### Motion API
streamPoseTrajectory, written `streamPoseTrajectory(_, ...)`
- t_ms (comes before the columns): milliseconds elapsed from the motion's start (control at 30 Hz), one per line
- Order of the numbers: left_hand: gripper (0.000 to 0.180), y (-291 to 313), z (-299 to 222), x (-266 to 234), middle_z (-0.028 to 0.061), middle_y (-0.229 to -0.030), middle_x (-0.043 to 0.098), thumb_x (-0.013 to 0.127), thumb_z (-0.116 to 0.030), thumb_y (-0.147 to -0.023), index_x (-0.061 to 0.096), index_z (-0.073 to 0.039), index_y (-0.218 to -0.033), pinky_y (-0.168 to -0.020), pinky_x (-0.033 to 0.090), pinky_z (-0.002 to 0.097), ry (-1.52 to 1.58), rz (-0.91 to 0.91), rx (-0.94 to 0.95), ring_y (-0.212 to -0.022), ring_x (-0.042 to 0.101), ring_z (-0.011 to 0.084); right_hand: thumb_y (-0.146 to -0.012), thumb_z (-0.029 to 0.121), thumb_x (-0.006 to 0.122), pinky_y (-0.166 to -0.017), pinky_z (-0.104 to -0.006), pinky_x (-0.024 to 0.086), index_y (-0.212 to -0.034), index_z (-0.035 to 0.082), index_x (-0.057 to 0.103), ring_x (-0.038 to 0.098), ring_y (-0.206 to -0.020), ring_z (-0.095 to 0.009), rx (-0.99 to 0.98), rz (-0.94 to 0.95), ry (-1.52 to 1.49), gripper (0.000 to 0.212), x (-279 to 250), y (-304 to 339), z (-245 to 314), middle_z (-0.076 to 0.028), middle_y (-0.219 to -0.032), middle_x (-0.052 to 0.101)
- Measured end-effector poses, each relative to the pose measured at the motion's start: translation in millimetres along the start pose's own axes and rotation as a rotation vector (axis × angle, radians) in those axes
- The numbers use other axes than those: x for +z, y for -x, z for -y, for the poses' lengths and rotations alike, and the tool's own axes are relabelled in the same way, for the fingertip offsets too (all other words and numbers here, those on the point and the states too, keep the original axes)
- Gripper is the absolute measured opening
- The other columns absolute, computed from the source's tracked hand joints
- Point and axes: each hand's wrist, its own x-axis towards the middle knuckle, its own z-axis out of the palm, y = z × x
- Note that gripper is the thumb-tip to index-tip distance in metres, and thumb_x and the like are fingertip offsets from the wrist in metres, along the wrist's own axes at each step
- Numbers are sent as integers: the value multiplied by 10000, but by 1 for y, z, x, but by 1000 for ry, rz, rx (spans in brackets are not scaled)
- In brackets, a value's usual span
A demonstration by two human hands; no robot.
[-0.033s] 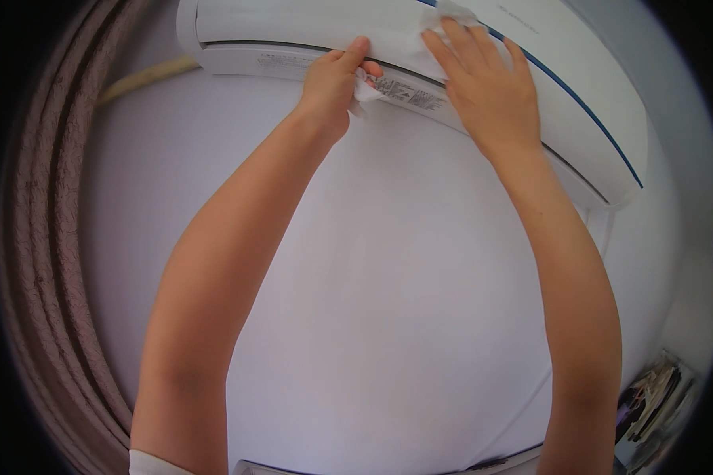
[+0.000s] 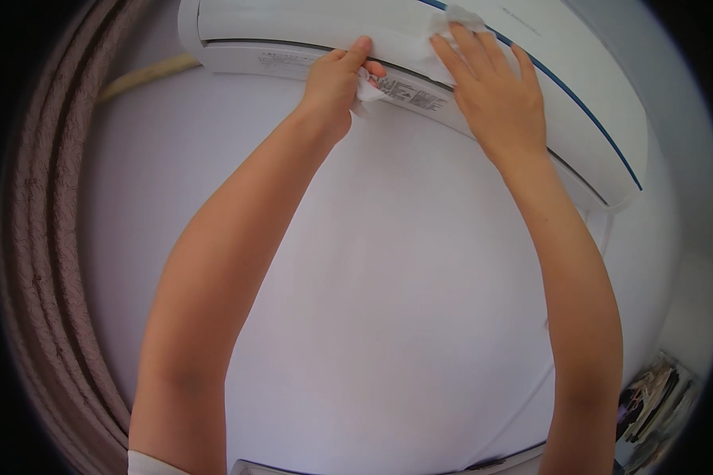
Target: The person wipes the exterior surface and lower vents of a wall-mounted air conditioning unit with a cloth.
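A white wall-mounted air conditioner (image 2: 293, 24) with a blue trim line spans the top of the view. At its lower edge my left hand (image 2: 330, 91) is closed, the thumb against the front panel and the fingers curled around a crumpled white tissue (image 2: 367, 91). Farther right, my right hand (image 2: 501, 107) lies with fingers stretched and slightly spread on the front panel. Beneath those fingertips, a second white tissue (image 2: 461, 16) is pressed near the blue line; the fingers cover part of it.
A pinkish-brown curtain (image 2: 51, 237) hangs along the left side. Next to it, a wrapped pale pipe (image 2: 150, 77) runs to the unit's left end. Below the unit stretches a white wall (image 2: 396, 277). Assorted items (image 2: 653, 404) are piled at the lower right.
My right hand and its tissue have shifted slightly right and down along the panel. My left hand stays almost in place.
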Motion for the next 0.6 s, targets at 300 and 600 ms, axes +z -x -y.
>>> streamPoseTrajectory(300, 269, -1, 4, -6, -14, -681, 574, 534, -358, -919, 513, -110, -817, -610, 368, 205, -35, 33, 8, -598, 453, 64, -726, 101, 630, -924, -361, 411, -1237, 239, 500, 486, -1126, -123, 31, -22, -59, 545, 2, -12, 11, 63, -1278, 487)
streamPoseTrajectory(600, 292, -2, 6, 3, -23, -670, 557, 517, -370, -926, 496, -118, -781, -606, 360, 204, -25, 10, 16, -599, 450, 63, -720, 161, 634, -909, -406, 417, -1192, 195, 516, 455, -1157, -137, 0, -56, -16, 488, 1, 1, 5, 52, -1252, 492)
